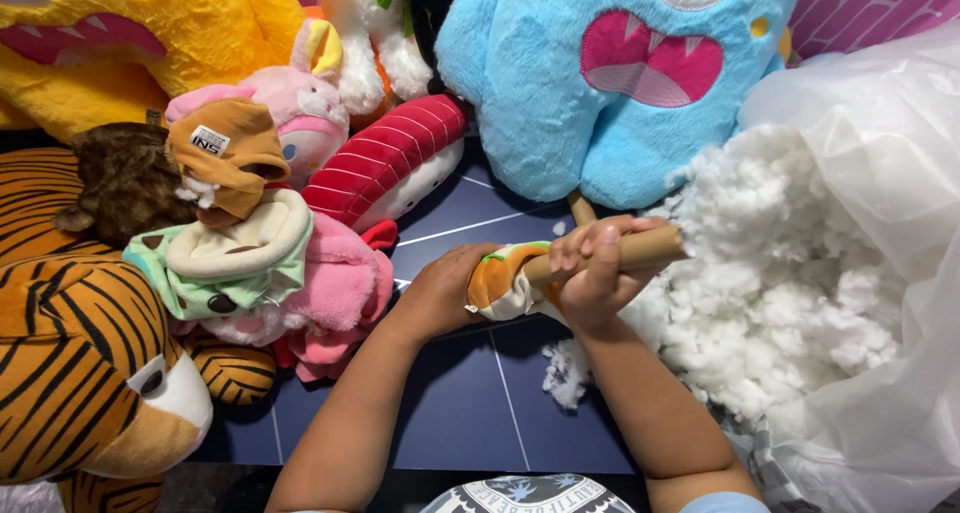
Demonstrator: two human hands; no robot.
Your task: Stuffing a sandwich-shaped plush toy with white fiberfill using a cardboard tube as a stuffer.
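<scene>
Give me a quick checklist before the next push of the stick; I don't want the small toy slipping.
1. Left hand wraps the small orange plush: ok.
2. Right hand grips the wooden stick: ok.
3. Stick tip inside the plush opening: cannot tell, hidden.
4. White stuffing beside the right hand: ok.
5. Plastic bag open: ok.

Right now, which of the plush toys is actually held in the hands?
The small orange, green and white plush toy. The left hand grips it while the right hand pushes a wooden stick into it. The other plush toys lie untouched.
</scene>
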